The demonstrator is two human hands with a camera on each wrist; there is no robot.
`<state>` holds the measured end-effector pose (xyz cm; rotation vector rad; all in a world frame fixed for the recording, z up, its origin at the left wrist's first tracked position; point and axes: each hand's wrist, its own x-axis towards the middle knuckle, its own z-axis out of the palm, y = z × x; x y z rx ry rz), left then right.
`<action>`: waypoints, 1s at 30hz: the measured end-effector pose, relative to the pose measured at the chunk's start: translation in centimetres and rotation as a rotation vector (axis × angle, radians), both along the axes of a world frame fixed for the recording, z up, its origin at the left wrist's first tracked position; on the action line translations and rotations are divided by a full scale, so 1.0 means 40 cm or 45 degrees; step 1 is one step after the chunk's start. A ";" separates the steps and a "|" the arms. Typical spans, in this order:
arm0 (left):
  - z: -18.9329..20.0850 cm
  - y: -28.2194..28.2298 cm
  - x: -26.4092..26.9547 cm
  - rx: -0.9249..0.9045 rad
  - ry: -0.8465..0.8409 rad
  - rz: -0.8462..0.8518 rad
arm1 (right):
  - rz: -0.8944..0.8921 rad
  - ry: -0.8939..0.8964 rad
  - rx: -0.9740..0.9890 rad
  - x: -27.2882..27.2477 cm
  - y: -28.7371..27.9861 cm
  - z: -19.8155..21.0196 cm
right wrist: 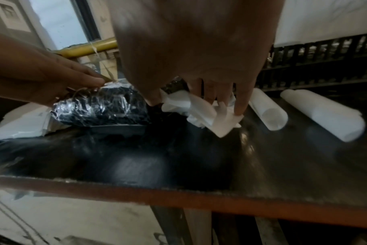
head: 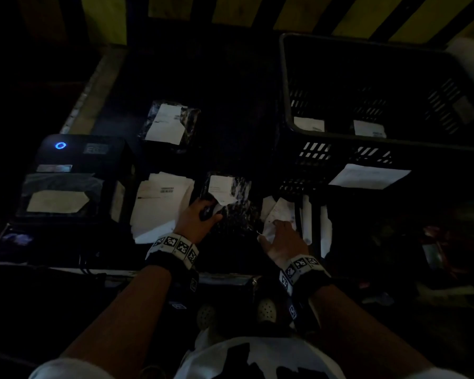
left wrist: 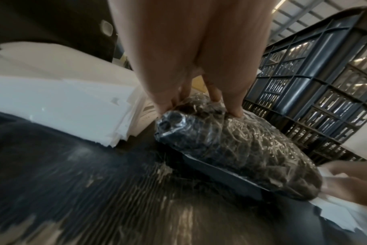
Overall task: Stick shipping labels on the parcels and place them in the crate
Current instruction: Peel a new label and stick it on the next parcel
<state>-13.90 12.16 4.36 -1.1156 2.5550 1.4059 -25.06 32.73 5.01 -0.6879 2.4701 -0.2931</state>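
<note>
The left hand [head: 200, 216] grips the near-left end of a labelled, plastic-wrapped parcel [head: 230, 203] lying on the tabletop [right wrist: 136, 165]. Just right, the right hand [head: 283, 239] pinches crumpled white paper [right wrist: 201, 112]. The crate [head: 367, 149], far right, holds 2 labelled parcels.

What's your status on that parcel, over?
Left hand grips near parcel, label on. Right hand on crumpled backing paper. Crate holds labelled parcels; path looks open.

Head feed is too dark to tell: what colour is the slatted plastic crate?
Dark blue-grey slatted plastic crate; shows best in the left wrist view.
</note>
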 end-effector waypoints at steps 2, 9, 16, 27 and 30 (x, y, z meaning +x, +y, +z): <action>-0.005 -0.006 0.002 0.008 -0.009 -0.003 | -0.041 -0.024 -0.018 0.000 0.002 0.000; -0.008 -0.008 0.006 -0.018 0.020 -0.036 | 0.090 0.030 0.043 -0.021 0.031 -0.046; -0.017 -0.006 0.005 -0.032 0.038 -0.016 | 0.133 0.044 0.084 -0.018 0.043 -0.045; -0.028 -0.009 0.009 -0.053 0.009 -0.019 | 0.227 -0.020 0.280 0.006 0.045 0.002; -0.028 -0.006 0.008 -0.074 0.026 -0.038 | 0.165 -0.057 0.212 0.015 0.044 0.019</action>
